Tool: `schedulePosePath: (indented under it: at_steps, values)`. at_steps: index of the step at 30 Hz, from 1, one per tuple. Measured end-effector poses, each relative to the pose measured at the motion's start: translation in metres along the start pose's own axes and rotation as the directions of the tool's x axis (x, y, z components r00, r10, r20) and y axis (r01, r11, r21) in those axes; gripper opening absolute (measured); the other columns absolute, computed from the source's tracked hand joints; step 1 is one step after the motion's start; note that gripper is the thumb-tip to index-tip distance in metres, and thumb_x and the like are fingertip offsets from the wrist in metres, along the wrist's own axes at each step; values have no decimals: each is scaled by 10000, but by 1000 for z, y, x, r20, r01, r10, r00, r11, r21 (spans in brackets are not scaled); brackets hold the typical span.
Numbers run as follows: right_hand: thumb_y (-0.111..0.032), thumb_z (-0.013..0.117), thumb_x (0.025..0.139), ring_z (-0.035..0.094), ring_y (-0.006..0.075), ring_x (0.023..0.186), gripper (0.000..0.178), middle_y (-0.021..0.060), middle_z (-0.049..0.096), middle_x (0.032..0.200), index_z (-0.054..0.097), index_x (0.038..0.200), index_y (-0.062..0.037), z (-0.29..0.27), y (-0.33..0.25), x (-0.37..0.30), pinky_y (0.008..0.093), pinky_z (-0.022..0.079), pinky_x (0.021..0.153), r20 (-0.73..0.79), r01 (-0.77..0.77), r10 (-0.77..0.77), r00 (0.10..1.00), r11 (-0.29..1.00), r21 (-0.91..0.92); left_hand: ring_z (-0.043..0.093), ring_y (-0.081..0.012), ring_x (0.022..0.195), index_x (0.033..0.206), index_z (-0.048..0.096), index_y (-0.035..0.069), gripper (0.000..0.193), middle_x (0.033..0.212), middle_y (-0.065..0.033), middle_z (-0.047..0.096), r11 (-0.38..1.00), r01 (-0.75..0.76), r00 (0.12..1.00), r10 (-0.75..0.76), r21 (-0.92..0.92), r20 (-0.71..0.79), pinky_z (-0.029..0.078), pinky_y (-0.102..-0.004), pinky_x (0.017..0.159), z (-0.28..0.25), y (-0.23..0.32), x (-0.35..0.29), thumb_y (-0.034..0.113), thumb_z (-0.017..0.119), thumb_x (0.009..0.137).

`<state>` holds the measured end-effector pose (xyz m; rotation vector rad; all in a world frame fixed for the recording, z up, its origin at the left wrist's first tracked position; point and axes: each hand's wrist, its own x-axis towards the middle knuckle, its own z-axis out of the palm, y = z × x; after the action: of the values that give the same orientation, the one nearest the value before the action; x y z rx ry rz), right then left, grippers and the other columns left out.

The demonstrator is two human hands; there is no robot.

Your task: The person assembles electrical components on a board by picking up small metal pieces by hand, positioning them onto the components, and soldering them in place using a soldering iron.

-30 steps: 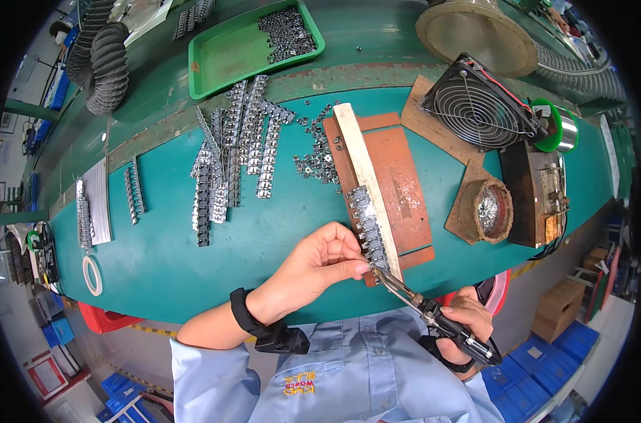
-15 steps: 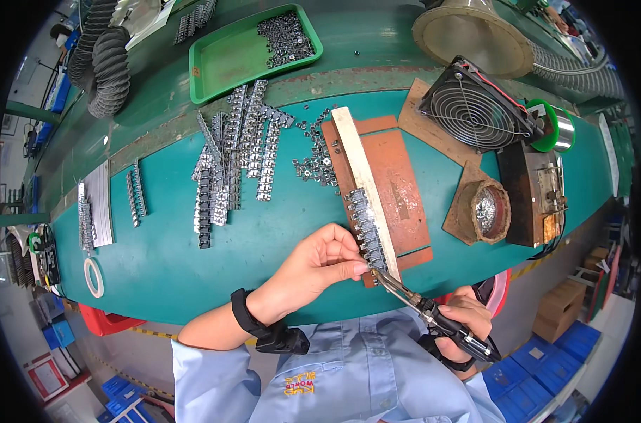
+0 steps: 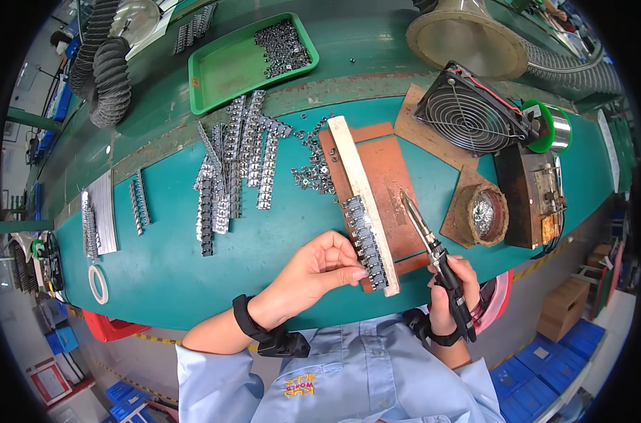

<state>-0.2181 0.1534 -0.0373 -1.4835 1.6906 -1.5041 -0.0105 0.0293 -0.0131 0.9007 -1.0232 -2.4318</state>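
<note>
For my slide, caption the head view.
Left hand at a strip, right hand holding a soldering iron over a brown board.

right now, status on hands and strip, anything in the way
Left hand: fingertips at strip of small parts. Right hand: gripping soldering iron, tip over brown board. Strip lies along pale bar. Bar between iron tip and strip.

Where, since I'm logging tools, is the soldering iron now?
In the head view, the soldering iron is right of centre, gripped in the right hand, its tip over the reddish-brown board, right of the pale wooden bar.
</note>
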Motion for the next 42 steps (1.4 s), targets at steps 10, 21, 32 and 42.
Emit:
schedulePosePath:
  at_steps: [10,21,32,42]
  values:
    - [-278,583,812,522,159,696,462,163,511,947,423,1128,20,-1,4,-3,239,423,582,-21,67,-67,998,998,-4,553,-103,720,880,539,34,150,808,-40,579,622,-123,876,434,773,-209,431,-230,623,-23,37,3,-6,620,760]
    - [-225,588,796,550,165,722,418,149,525,921,454,1104,26,-5,-1,-1,234,432,586,8,54,-54,998,998,29,552,-208,695,836,555,45,147,765,-67,519,64,-92,745,666,994,26,423,-315,568,-17,25,32,20,629,712]
    - [-235,593,796,566,171,753,427,140,526,949,460,1106,27,-8,2,-2,233,441,576,-25,7,-3,1000,986,169,559,-100,707,833,566,1,67,799,-70,621,428,-112,814,557,897,-164,433,-221,615,9,29,-8,-3,596,773]
    - [-282,608,797,571,166,801,467,130,532,977,455,1114,26,-8,0,-4,228,454,591,-24,-63,71,997,970,234,564,-91,732,862,579,-3,59,852,-63,612,940,-120,914,231,321,-334,452,-220,665,17,-11,-30,17,589,808]
